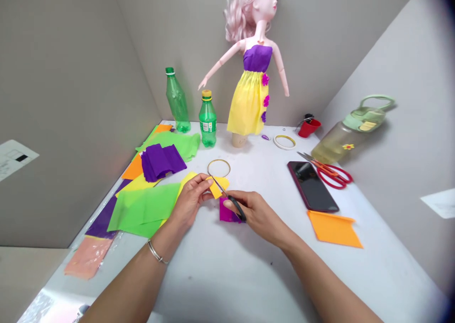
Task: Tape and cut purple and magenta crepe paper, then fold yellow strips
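Between thumb and fingers, my left hand (194, 195) pinches a small yellow-orange piece of crepe paper (216, 189). My right hand (250, 209) is closed round the black handles of a pair of scissors (236, 207), whose blades lie across that piece. Below the scissors a magenta paper piece (225, 213) rests on the table, partly covered by my right hand. Just beyond my hands lies a thin gold ring (219, 168). Farther back stands a pink-haired doll (259, 33) in a purple top and yellow skirt, with magenta and purple flowers down one side.
Green, purple and yellow paper sheets (145, 209) spread along the left. Two green bottles (208, 121) stand at the back. On the right are a phone (313, 185), red-handled scissors (332, 173), an orange paper (334, 230), a tape roll (284, 143), a red pot (308, 127) and a tilted water bottle (341, 138).
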`<state>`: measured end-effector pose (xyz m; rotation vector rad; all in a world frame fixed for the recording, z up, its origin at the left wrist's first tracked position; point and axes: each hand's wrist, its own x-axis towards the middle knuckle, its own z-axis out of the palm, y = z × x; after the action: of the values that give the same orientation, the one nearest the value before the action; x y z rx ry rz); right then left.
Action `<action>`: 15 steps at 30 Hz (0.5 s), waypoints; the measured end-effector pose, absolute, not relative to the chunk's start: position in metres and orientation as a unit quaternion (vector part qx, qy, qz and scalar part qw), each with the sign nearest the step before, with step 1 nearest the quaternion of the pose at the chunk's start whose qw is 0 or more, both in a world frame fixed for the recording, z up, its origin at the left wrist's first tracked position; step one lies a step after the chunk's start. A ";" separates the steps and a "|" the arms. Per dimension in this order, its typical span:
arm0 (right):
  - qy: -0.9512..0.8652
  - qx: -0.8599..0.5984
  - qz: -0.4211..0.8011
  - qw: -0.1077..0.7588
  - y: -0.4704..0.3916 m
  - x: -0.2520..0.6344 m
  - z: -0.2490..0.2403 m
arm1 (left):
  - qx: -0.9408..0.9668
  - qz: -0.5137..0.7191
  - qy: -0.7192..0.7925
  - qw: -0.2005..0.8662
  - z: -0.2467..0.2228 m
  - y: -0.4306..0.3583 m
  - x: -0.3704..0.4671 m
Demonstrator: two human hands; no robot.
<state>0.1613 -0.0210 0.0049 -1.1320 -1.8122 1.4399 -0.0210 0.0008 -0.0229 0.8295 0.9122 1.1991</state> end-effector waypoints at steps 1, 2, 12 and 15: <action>-0.673 -0.412 0.546 0.282 -0.020 0.162 0.005 | 0.367 0.528 0.401 0.653 -0.023 0.001 -0.021; -0.667 -0.402 0.559 0.284 -0.019 0.162 0.004 | 0.365 0.529 0.399 0.654 -0.023 0.002 -0.021; -0.566 -0.312 0.708 0.285 -0.013 0.180 -0.002 | 0.312 0.573 0.381 0.655 -0.018 0.002 -0.027; -0.503 -0.306 0.753 0.293 -0.009 0.184 -0.002 | 0.298 0.581 0.374 0.659 -0.019 0.003 -0.027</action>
<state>0.1845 -0.0091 -0.0017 -0.8159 -1.3391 2.0063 -0.0273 0.0030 -0.0188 0.6738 0.8466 1.3163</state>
